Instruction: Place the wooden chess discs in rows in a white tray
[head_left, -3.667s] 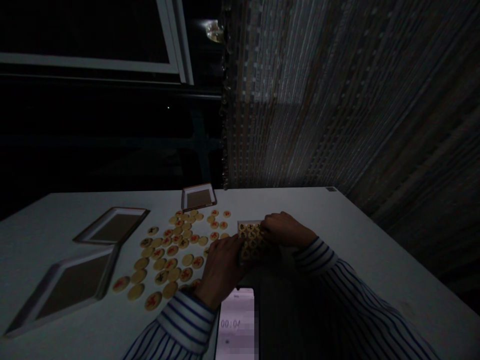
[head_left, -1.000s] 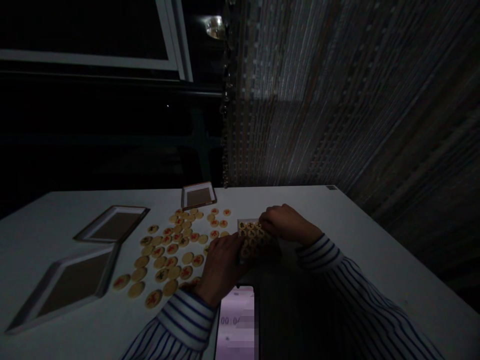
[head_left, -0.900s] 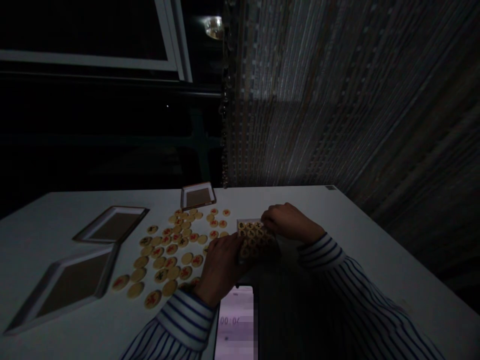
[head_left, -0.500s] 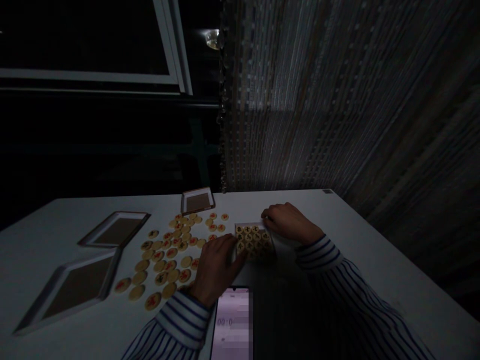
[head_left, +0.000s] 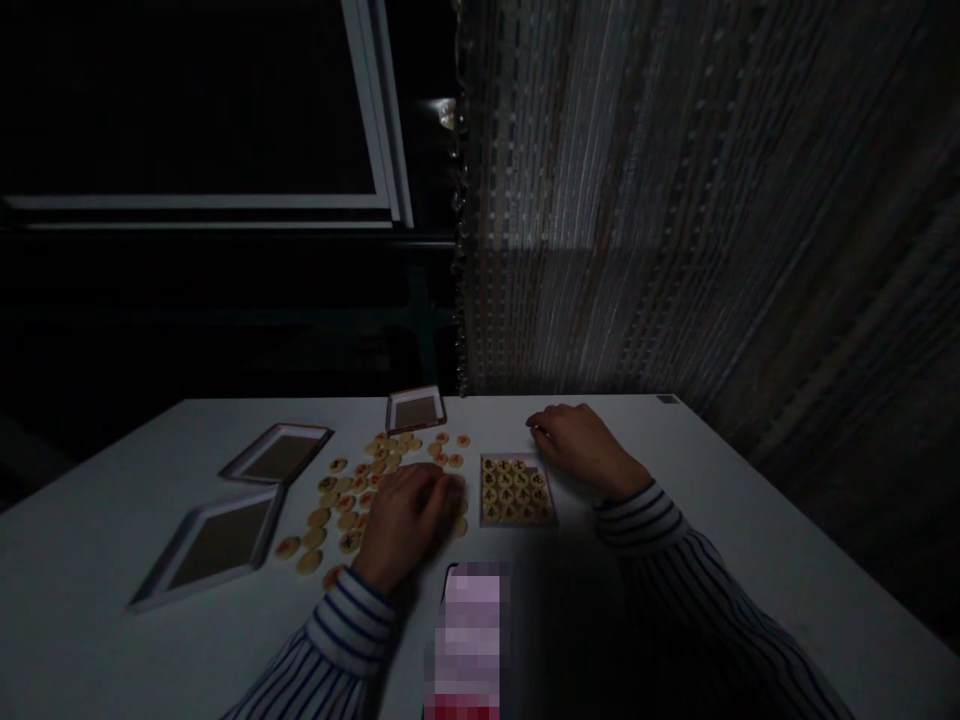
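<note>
My left hand (head_left: 405, 515) hovers over loose round Chinese chess pieces (head_left: 319, 517), its fingers bent and thumb apart from them. The fingertips are dim and slightly blurred, and no piece shows between them. To its right lies a shallow square box (head_left: 519, 523) holding rows of pieces with dark characters; a gap shows at its upper right. My right hand (head_left: 581, 448) rests on the table just past the box's upper right corner, fingers loosely bent and holding nothing. Some scattered pieces are hidden under my left hand.
Three shallow trays or lids lie on the white table (head_left: 645, 620): one at the back (head_left: 416, 412), one at the left (head_left: 277, 453), another nearer me (head_left: 217, 540). A phone (head_left: 472, 630) lies at the front. A string curtain (head_left: 570, 200) hangs behind.
My left hand has moved left, away from the box's edge and over the loose pieces, uncovering the box. My right hand stays near the box's upper right corner. The view has tilted slightly.
</note>
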